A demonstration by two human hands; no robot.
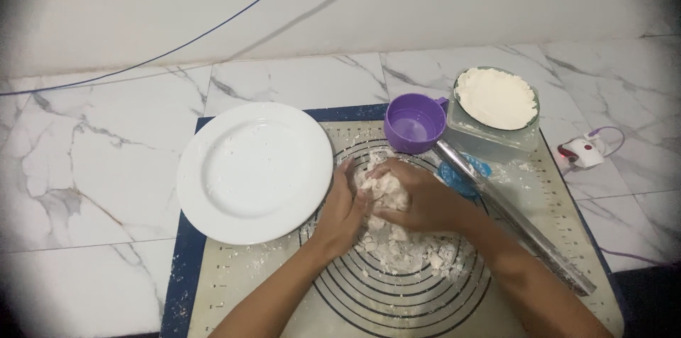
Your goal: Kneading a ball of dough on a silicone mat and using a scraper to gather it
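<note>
Centrally, hands (386, 203) on dough (386, 192), mid-mat (234, 274)

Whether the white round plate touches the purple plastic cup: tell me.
Apart. The head view shows a strip of baking mat between the white round plate and the purple plastic cup.

My hands are pressing dough (386, 192) lying on the mat (234, 274); plate (254, 171) sitting left of it, cup (413, 124) behind, rolling pin (514, 217) right.

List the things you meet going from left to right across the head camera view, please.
White plate → left hand → crumbly dough → purple cup → container of flour → small white and red device.
</note>
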